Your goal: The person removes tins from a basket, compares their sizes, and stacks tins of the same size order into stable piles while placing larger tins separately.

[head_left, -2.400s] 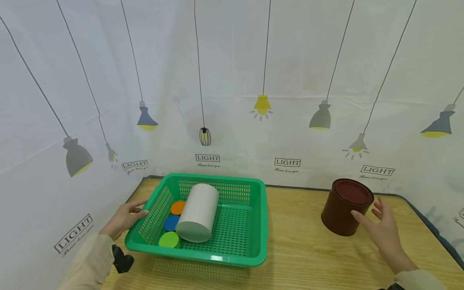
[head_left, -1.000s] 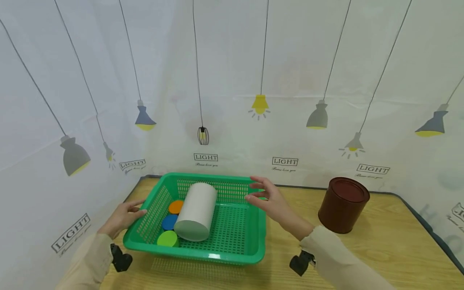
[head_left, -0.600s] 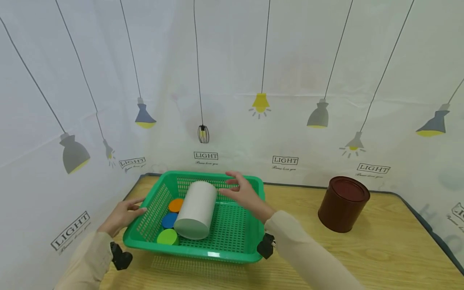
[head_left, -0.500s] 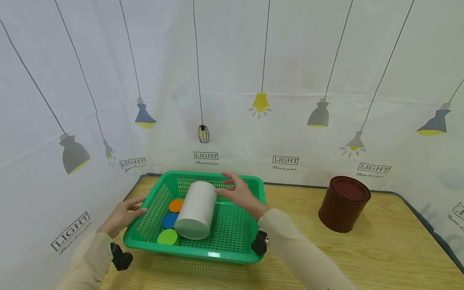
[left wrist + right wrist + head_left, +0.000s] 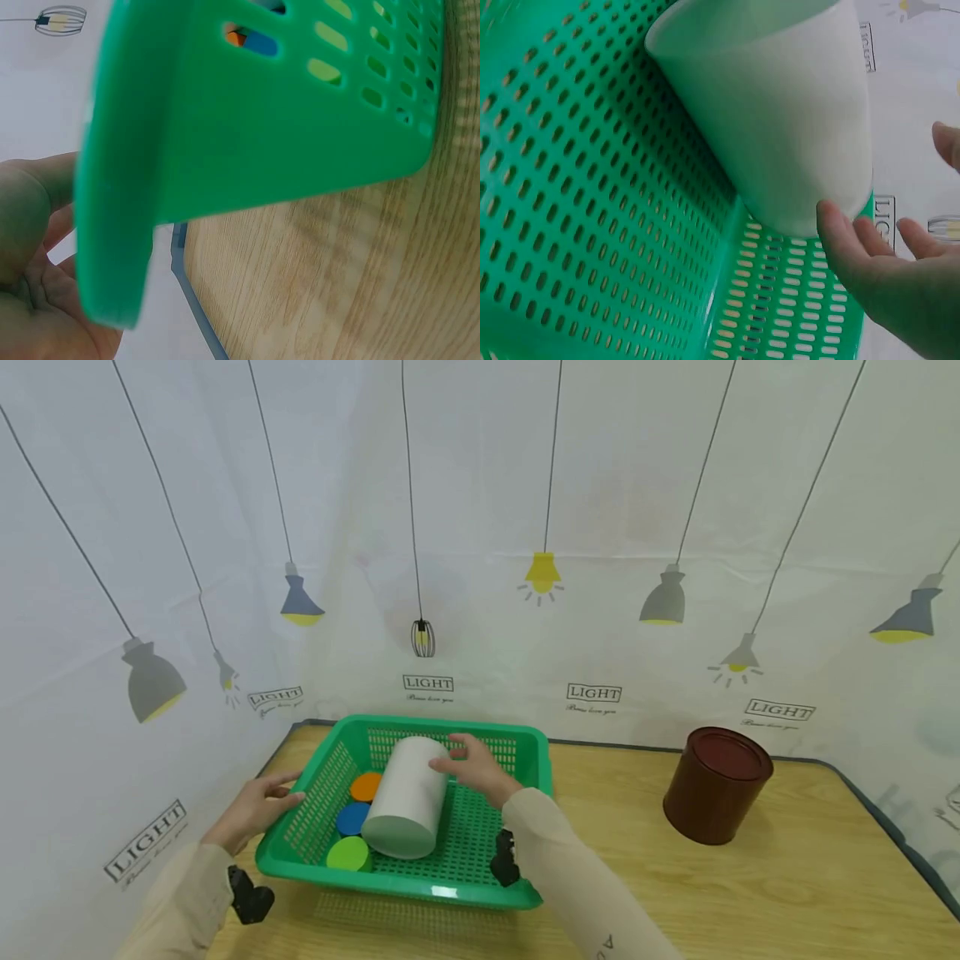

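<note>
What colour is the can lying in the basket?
White; the can shows best in the head view, beside the right hand.

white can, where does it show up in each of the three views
Head: the white can lies on its side, left of centre in the green basket.
Left wrist: not in view.
Right wrist: upper centre, near the right hand.
Shared landmark: the basket, in all three.

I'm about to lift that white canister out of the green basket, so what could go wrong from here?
The white canister lies on its side, so it may roll onto the coloured lids beside it. The right hand only reaches its far end with spread fingers, so it could slip. The left hand merely rests on the green basket, which might shift.
</note>
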